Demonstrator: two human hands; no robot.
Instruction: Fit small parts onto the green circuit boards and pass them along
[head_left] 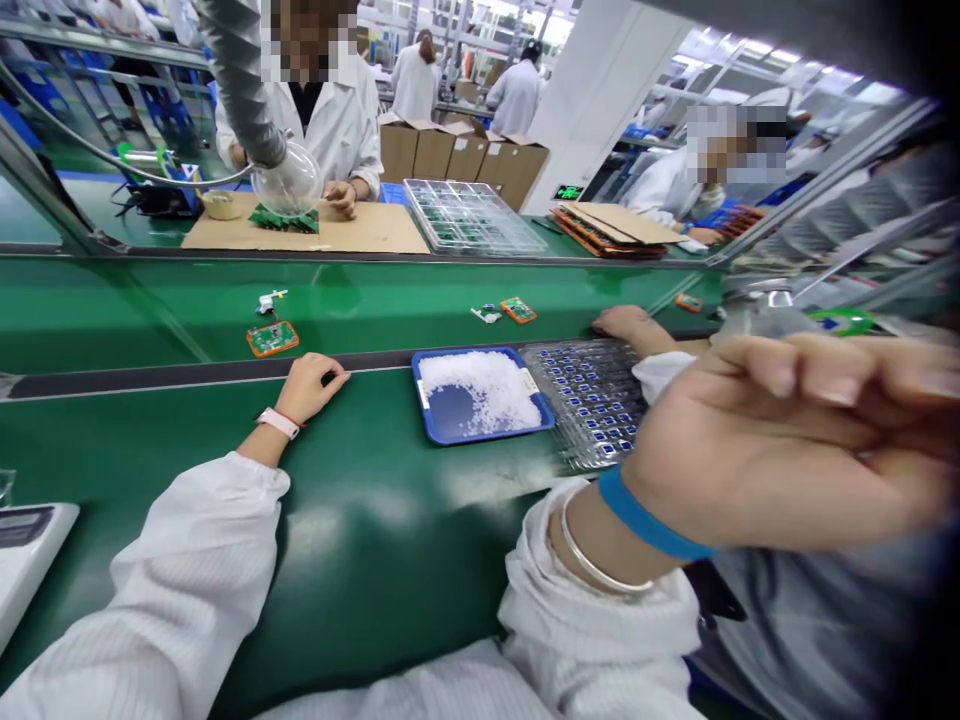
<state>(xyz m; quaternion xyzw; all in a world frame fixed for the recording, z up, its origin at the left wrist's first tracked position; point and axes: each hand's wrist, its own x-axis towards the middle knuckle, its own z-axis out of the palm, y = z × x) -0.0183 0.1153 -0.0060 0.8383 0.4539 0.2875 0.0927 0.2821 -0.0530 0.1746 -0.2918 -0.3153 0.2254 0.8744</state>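
My left hand (311,385) rests on the near edge of the green conveyor belt (360,300), fingers curled, with a small dark thing at the fingertips that I cannot name. My right hand (787,440) is raised close to the camera and blurred, its fingers pressed together; whatever is inside them is hidden. It wears a blue band and a silver bracelet. Between my hands sit a blue tray (435,430) of small white pellets and a clear blister tray (592,400) of blue parts. A co-worker's hand (622,322) lies at the far end of the blister tray.
Orange-framed green circuit boards (272,338) (517,309) and small white parts (271,299) lie on the belt. A white device (22,560) sits at bottom left. Across the belt a person in a white coat works under a clear extractor hood (289,180), beside clear trays (472,215) and cardboard boxes (465,150).
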